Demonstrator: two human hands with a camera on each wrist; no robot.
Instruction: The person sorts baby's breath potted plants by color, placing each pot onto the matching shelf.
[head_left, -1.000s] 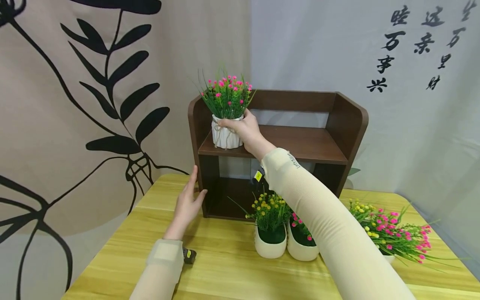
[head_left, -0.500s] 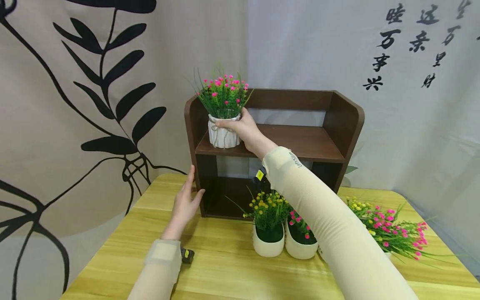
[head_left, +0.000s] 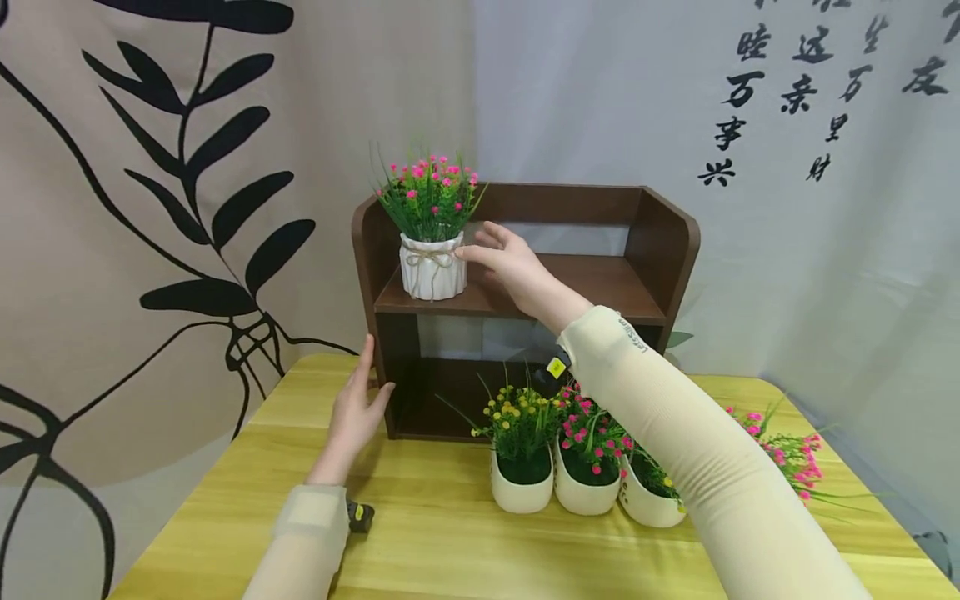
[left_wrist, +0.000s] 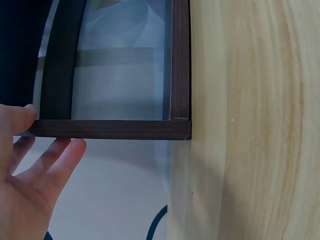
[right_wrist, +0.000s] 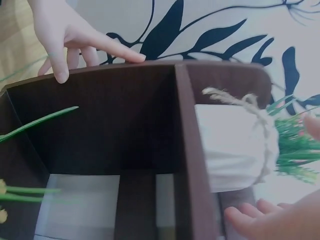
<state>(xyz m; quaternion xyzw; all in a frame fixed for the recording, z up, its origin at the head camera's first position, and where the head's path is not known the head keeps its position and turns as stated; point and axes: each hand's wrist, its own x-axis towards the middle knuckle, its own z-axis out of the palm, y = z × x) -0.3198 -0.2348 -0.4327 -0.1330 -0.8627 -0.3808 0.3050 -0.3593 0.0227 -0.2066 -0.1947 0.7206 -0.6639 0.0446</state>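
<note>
- Compared with half a second ago, I see the right hand (head_left: 517, 271) has let go its wrap on the white pot of pink flowers (head_left: 433, 271) and drawn rightward; the twine bow (head_left: 431, 258) now shows plainly.
- The pot keeps its place on the brown shelf's (head_left: 663, 258) upper board, upright, just left of those fingers.
- My head view has swung slightly right, and a third cream planter (head_left: 651, 498) now shows below the right hand, beside the yellow-flowered planter (head_left: 522, 492) and pink-flowered planter (head_left: 587, 492).
- Whether the right thumb tip touches the pot I can't tell; the right wrist view cuts off much of that hand.
- The right sleeve (head_left: 697, 425) hides part of the shelf and the base of the far pink flowers (head_left: 802, 467).
- Right hand: arm stretched forward, fingers loosely bent, thumb apart from them, clasping nothing.
- Left hand (head_left: 354, 412): fingers spread along the shelf's left side panel (head_left: 369, 283), thumb at its front edge.
</note>
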